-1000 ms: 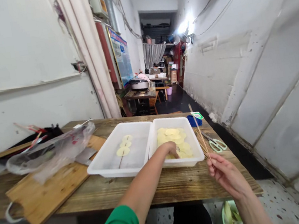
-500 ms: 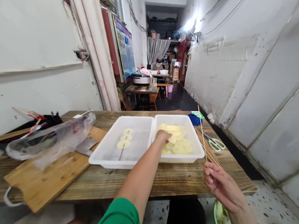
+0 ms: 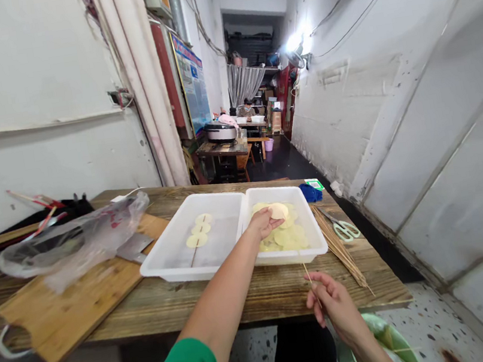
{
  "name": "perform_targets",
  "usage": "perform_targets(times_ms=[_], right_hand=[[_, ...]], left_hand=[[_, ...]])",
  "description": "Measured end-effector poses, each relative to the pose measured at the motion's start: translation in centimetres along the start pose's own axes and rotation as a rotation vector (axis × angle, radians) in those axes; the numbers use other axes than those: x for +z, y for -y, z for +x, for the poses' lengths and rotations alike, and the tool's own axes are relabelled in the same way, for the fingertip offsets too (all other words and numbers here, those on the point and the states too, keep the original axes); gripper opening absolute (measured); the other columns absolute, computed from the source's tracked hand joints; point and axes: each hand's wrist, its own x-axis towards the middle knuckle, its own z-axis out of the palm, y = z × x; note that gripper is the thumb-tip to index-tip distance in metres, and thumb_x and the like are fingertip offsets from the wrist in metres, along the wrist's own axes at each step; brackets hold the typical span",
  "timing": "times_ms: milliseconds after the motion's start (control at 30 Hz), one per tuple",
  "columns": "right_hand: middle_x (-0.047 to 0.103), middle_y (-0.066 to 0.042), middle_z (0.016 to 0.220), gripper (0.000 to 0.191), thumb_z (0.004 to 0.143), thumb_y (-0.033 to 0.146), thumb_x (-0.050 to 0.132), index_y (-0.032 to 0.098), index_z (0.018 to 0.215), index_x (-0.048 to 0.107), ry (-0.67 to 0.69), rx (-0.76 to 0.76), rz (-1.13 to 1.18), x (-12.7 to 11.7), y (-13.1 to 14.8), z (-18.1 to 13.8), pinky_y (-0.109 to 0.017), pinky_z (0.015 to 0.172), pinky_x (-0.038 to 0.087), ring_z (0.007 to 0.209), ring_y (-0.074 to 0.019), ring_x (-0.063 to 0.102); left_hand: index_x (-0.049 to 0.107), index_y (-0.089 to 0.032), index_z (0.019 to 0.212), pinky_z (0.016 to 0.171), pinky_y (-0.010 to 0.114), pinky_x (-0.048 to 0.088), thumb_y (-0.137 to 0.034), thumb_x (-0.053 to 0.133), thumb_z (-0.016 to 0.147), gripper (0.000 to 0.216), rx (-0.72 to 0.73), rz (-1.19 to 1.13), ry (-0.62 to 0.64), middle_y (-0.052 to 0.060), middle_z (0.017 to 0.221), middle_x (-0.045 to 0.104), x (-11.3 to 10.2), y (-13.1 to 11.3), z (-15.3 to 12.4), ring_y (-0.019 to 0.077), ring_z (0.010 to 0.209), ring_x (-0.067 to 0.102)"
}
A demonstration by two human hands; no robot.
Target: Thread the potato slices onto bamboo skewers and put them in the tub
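I saw the left hand (image 3: pixel 264 222) hold a round pale-yellow slice (image 3: pixel 279 211), the right hand (image 3: pixel 333 301) pinching a slim wooden skewer (image 3: pixel 308 274) narrowly.

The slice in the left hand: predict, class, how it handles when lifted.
The slice looks thin, so probably light and easily torn. Held near one edge by the left hand, it shows no obvious droop, suggesting some stiffness.
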Motion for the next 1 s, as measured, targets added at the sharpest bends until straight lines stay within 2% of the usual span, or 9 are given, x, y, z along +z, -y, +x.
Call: perform_targets(times_ms=[167, 300, 433, 533, 667, 800, 933, 1000], right_hand=[[0.059, 0.005, 0.05, 0.048, 0.071, 0.056, 0.06, 0.018, 0.098, 0.048, 0.039, 0.052, -0.084, 0.4, 0.7, 1.2, -0.016, 0.028, 0.027, 0.028, -0.0072, 0.042], [0.056, 0.007, 0.044, 0.052, 0.071, 0.057, 0.057, 0.018, 0.103, 0.045, 0.074, 0.058, -0.145, 0.8, 1.7, 1.8, -0.015, 0.029, 0.026, 0.026, -0.0079, 0.041], [0.053, 0.007, 0.039, 0.049, 0.073, 0.062, 0.053, 0.018, 0.094, 0.046, 0.111, 0.032, -0.219, 1.3, 2.5, 2.6, -0.015, 0.029, 0.022, 0.025, -0.0076, 0.038], [0.055, 0.006, 0.04, 0.049, 0.073, 0.062, 0.053, 0.018, 0.091, 0.046, 0.121, -0.008, -0.27, 2.0, 3.0, 3.9, -0.017, 0.03, 0.025, 0.026, -0.0089, 0.041], [0.051, 0.009, 0.04, 0.053, 0.075, 0.054, 0.05, 0.013, 0.109, 0.047, -0.039, -0.132, -0.371, 2.7, 3.5, 6.0, -0.019, 0.032, 0.027, 0.028, -0.0103, 0.039], [0.054, 0.004, 0.044, 0.055, 0.081, 0.042, 0.044, 0.006, 0.122, 0.052, -0.187, -0.347, -0.517, 2.6, 3.6, 6.2, -0.024, 0.046, 0.04, 0.041, -0.0133, 0.049], [0.07, -0.009, 0.07, 0.052, 0.081, 0.041, 0.044, 0.006, 0.115, 0.064, -0.253, -0.392, -0.679, 2.3, 2.7, 4.8, -0.031, 0.063, 0.049, 0.062, -0.0202, 0.063], [0.073, -0.014, 0.088, 0.051, 0.081, 0.04, 0.042, 0.008, 0.112, 0.066, -0.263, -0.386, -0.713, 2.3, 2.2, 4.4, -0.036, 0.074, 0.051, 0.076, -0.0238, 0.067]], left_hand=[[0.06, -0.011, 0.077, 0.08, 0.031, 0.056, -0.004, 0.069, 0.073, 0.013, 0.06, 0.031, 0.091, 0.005, 0.077, 0.065, 0.0, 0.3, -0.1, 0.011, 0.068, 0.062], [0.062, -0.01, 0.077, 0.08, 0.03, 0.055, -0.003, 0.072, 0.069, 0.015, 0.055, 0.075, 0.168, 0.006, 0.078, 0.066, 0.0, 0.3, -0.3, 0.0123, 0.07, 0.064], [0.062, -0.009, 0.074, 0.076, 0.026, 0.055, -0.001, 0.073, 0.067, 0.015, 0.043, 0.109, 0.162, 0.006, 0.074, 0.066, 0.2, 0.3, -0.6, 0.012, 0.068, 0.065], [0.061, -0.008, 0.071, 0.073, 0.026, 0.056, 0.0, 0.07, 0.068, 0.013, 0.01, 0.106, 0.185, 0.006, 0.074, 0.066, 0.3, 0.3, -1.0, 0.0132, 0.068, 0.065], [0.061, -0.008, 0.076, 0.075, 0.028, 0.056, -0.004, 0.066, 0.075, 0.007, -0.016, 0.065, 0.242, 0.008, 0.079, 0.067, 0.5, 0.4, -1.1, 0.0154, 0.072, 0.066], [0.059, -0.01, 0.074, 0.074, 0.028, 0.056, -0.006, 0.064, 0.078, 0.008, 0.064, 0.004, 0.158, 0.005, 0.073, 0.065, 0.5, 0.5, -0.9, 0.0118, 0.066, 0.064], [0.058, -0.012, 0.07, 0.073, 0.028, 0.055, -0.007, 0.068, 0.074, 0.012, 0.133, -0.047, 0.056, 0.002, 0.068, 0.062, 0.3, 0.3, -0.6, 0.0093, 0.061, 0.06], [0.06, -0.014, 0.073, 0.069, 0.027, 0.055, -0.011, 0.072, 0.072, 0.012, 0.127, -0.026, 0.019, 0.002, 0.071, 0.063, 0.2, 0.2, -0.4, 0.0096, 0.062, 0.059]])
